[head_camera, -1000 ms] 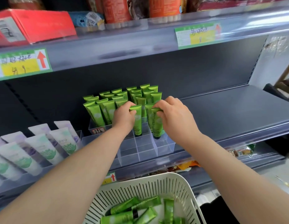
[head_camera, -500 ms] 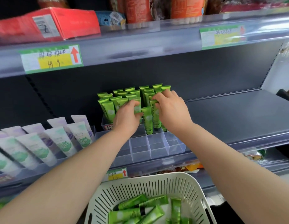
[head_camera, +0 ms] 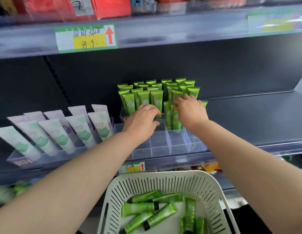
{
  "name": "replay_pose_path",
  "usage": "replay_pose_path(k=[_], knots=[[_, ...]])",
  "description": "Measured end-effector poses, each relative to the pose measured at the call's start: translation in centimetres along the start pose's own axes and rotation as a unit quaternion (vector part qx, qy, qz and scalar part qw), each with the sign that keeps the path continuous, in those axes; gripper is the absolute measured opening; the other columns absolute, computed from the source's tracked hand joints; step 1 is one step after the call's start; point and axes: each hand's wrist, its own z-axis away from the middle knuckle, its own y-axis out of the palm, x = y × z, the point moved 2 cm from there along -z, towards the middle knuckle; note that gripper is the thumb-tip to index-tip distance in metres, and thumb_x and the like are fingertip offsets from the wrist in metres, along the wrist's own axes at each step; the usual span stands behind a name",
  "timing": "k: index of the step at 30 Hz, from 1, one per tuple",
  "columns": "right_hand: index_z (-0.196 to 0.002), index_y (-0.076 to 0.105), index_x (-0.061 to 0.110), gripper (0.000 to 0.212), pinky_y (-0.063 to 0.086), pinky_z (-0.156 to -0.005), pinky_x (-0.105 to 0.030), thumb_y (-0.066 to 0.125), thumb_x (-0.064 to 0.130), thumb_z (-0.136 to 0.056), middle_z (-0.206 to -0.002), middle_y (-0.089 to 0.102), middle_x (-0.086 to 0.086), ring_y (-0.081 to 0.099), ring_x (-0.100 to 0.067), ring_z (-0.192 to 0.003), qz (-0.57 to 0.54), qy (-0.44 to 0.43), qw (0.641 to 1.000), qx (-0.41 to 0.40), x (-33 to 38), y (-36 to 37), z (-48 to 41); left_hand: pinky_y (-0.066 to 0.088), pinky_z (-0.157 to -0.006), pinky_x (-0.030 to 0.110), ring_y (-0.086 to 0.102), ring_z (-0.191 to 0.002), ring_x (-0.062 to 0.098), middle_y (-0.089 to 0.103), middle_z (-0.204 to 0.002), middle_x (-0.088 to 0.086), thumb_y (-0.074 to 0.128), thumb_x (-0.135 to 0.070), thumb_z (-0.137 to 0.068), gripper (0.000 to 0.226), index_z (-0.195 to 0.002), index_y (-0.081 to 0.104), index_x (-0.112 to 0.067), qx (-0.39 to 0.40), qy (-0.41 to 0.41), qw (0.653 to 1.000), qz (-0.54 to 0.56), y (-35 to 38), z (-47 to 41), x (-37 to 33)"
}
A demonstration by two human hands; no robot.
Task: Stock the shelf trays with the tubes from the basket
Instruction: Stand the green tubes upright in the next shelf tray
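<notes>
At the front of the clear plastic divided tray, your right hand curls its fingers over the crimped tops of two small green plastic tubes, pinching them as they stand in a cell. Your left hand, just beside it, reaches the foot of the standing green row with bent fingers; whether it grips anything I cannot tell. You appear to be seating this pair. Release only once they stand upright, then reach down for more. Empty cells lie nearer you. Below the shelf edge, the white slotted plastic basket holds loose tubes lying flat.
</notes>
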Motion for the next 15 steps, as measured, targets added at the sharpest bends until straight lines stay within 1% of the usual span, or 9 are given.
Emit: replay_pose_path(k=[2,5,7,10,12,15], knots=[[-0.129,0.052,0.020,0.040,0.037,-0.083,-0.039,0.049,0.007,-0.091,-0.118,0.054,-0.007,0.045,-0.029,-0.113,0.001,0.004,1.000,0.007,0.0,0.0,0.0,0.040,-0.092,0.033,0.043,-0.120,0.017,0.053,-0.132,-0.006,0.062,-0.025,-0.091,0.027,-0.118,0.062,-0.020,0.000,0.002,1.000,0.002,0.0,0.1,0.0],[-0.125,0.054,0.020,0.041,0.036,-0.082,-0.039,0.050,0.003,-0.088,-0.116,0.055,-0.007,0.045,-0.030,-0.112,0.000,0.004,1.000,-0.013,0.1,-0.5,0.1,0.038,-0.093,0.032,0.044,-0.120,0.017,0.054,-0.131,-0.005,0.063,-0.023,-0.091,0.026,-0.117,0.062,-0.020,-0.013,0.003,1.000,0.010,-0.4,0.4,-0.1],[-0.126,0.054,0.020,0.044,0.035,-0.082,-0.040,0.051,0.001,-0.086,-0.117,0.054,-0.008,0.044,-0.031,-0.111,0.006,-0.006,0.999,-0.040,0.5,-0.9,0.7,0.038,-0.092,0.031,0.045,-0.120,0.018,0.056,-0.130,-0.005,0.063,-0.022,-0.091,0.026,-0.117,0.063,-0.020,-0.019,0.003,1.000,0.015,-0.4,0.9,-0.2],[-0.127,0.052,0.019,0.042,0.034,-0.082,-0.041,0.051,0.007,-0.086,-0.120,0.052,-0.009,0.043,-0.033,-0.111,0.008,-0.028,0.993,-0.112,1.1,-1.3,2.6,0.038,-0.093,0.031,0.046,-0.120,0.019,0.057,-0.129,-0.003,0.063,-0.020,-0.091,0.027,-0.118,0.063,-0.018,-0.030,0.004,0.999,0.025,-0.2,2.2,-0.7],[-0.124,0.054,0.019,0.041,0.034,-0.082,-0.042,0.051,0.006,-0.085,-0.122,0.053,-0.007,0.045,-0.033,-0.111,-0.001,-0.047,0.988,-0.144,1.6,-1.4,4.2,0.037,-0.090,0.029,0.048,-0.118,0.020,0.059,-0.126,-0.002,0.064,-0.017,-0.090,0.026,-0.116,0.064,-0.016,-0.050,0.012,0.998,0.042,-0.1,3.6,-1.1],[-0.116,0.059,0.018,0.040,0.036,-0.076,-0.040,0.055,0.002,-0.080,-0.116,0.056,-0.005,0.049,-0.032,-0.103,-0.028,-0.062,0.983,-0.168,2.3,-0.6,7.6,0.040,-0.091,0.031,0.051,-0.114,0.020,0.063,-0.119,-0.002,0.065,-0.012,-0.088,0.023,-0.110,0.065,-0.014,-0.084,0.029,0.993,0.082,0.6,6.6,-1.9]])
